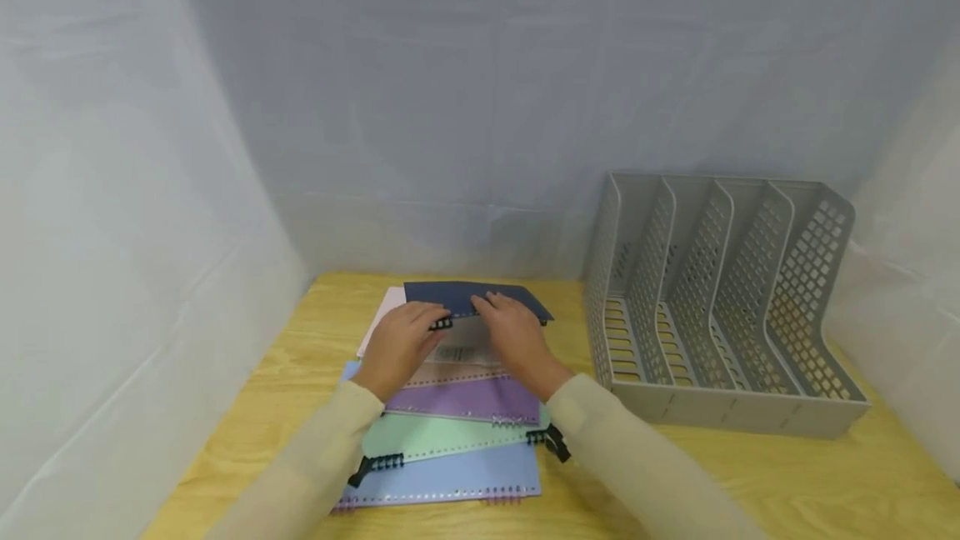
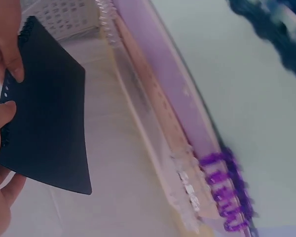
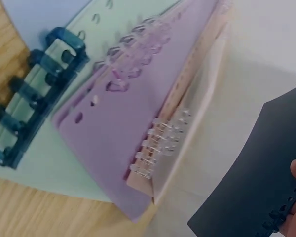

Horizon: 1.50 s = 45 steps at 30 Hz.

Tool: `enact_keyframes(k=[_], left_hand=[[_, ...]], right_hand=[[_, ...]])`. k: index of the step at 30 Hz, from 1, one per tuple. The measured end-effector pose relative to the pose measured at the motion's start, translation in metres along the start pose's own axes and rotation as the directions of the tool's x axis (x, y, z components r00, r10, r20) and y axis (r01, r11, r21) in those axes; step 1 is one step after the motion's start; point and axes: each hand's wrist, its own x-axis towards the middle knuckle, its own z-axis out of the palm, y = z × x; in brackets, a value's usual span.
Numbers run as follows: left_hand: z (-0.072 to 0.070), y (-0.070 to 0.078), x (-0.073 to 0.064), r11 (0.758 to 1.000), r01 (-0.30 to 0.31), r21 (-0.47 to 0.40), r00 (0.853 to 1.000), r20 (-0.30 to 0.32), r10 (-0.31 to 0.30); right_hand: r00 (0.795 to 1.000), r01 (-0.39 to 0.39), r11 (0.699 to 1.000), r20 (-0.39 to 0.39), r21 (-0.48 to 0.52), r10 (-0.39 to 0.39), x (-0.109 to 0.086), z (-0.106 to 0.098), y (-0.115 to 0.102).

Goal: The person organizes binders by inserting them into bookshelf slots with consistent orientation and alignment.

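Both hands hold a navy ring-bound notebook (image 1: pixel 442 294) by its punched edge above the pile. My left hand (image 1: pixel 399 346) pinches that edge near the left end, beside a short black ring strip. Toward its right end my right hand (image 1: pixel 517 347) grips the same edge. In the left wrist view, thumbs lie on the dark cover (image 2: pixel 49 108), with fingers curled beneath. Below the hands lie overlapping notebooks: a peach one (image 3: pixel 175 106), a purple one (image 1: pixel 472 397), a mint green one (image 1: pixel 431 436) and a blue one (image 1: pixel 465 473). A pale pink sheet or cover (image 1: pixel 384 313) shows behind the left hand.
A grey perforated file rack (image 1: pixel 735 411) with several upright slots stands at the right on the wooden table (image 1: pixel 255 440). Dark clip-like ring strips (image 3: pixel 39 94) jut from the mint notebook's edge. White sheeting (image 1: pixel 420 107) surrounds the table at the back and sides.
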Motion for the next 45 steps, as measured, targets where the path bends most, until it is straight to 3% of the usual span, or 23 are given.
enact_keyframes(k=[4, 7, 14, 19, 22, 25, 28, 32, 35, 39, 41, 43, 45], left_hand=[[-0.009, 0.002, 0.002, 1.000, 0.022, -0.015, 0.998, -0.052, -0.023], [-0.012, 0.003, 0.004, 0.996, 0.069, -0.049, 0.991, -0.114, -0.074], [-0.001, 0.003, 0.005, 0.972, 0.170, -0.160, 0.938, -0.274, -0.210], [0.006, 0.009, 0.002, 0.941, 0.237, -0.243, 0.909, -0.287, -0.303], [0.012, 0.014, 0.001, 0.909, 0.301, -0.289, 0.897, -0.236, -0.373], [0.024, 0.021, 0.003, 0.865, 0.371, -0.338, 0.888, -0.144, -0.437], [0.037, 0.033, 0.007, 0.795, 0.448, -0.410, 0.870, -0.006, -0.493], [0.054, 0.051, 0.011, 0.700, 0.537, -0.470, 0.834, 0.169, -0.525], [0.066, 0.066, 0.015, 0.694, 0.545, -0.470, 0.836, 0.239, -0.494], [0.081, 0.085, 0.025, 0.726, 0.504, -0.468, 0.863, 0.287, -0.415], [0.086, 0.095, 0.030, 0.716, 0.504, -0.483, 0.863, 0.313, -0.396], [0.090, 0.104, 0.034, 0.683, 0.517, -0.516, 0.856, 0.342, -0.389], [0.094, 0.114, 0.035, 0.614, 0.555, -0.562, 0.832, 0.394, -0.391]], right_hand=[[0.999, -0.010, 1.000, -0.046, 0.007, 0.010, 0.002, -0.005, -0.003], [0.995, -0.021, 0.999, -0.099, 0.028, 0.023, 0.003, -0.011, -0.004], [0.975, -0.012, 0.980, -0.217, 0.200, 0.056, 0.002, -0.020, -0.003], [0.974, -0.068, 0.937, -0.179, 0.343, 0.137, -0.003, -0.026, 0.001], [0.969, -0.105, 0.919, -0.168, 0.379, 0.180, -0.009, -0.029, 0.005], [0.954, -0.109, 0.913, -0.217, 0.393, 0.207, -0.015, -0.032, 0.013], [0.929, -0.077, 0.916, -0.305, 0.394, 0.209, -0.020, -0.034, 0.021], [0.903, -0.020, 0.913, -0.386, 0.406, 0.192, -0.025, -0.035, 0.030], [0.884, 0.008, 0.904, -0.426, 0.428, 0.194, -0.027, -0.037, 0.035], [0.832, 0.031, 0.894, -0.507, 0.447, 0.224, -0.029, -0.043, 0.042], [0.803, 0.041, 0.898, -0.550, 0.437, 0.231, -0.029, -0.047, 0.046], [0.780, 0.053, 0.900, -0.580, 0.434, 0.234, -0.029, -0.050, 0.050], [0.758, 0.064, 0.904, -0.609, 0.423, 0.231, -0.030, -0.051, 0.053]])
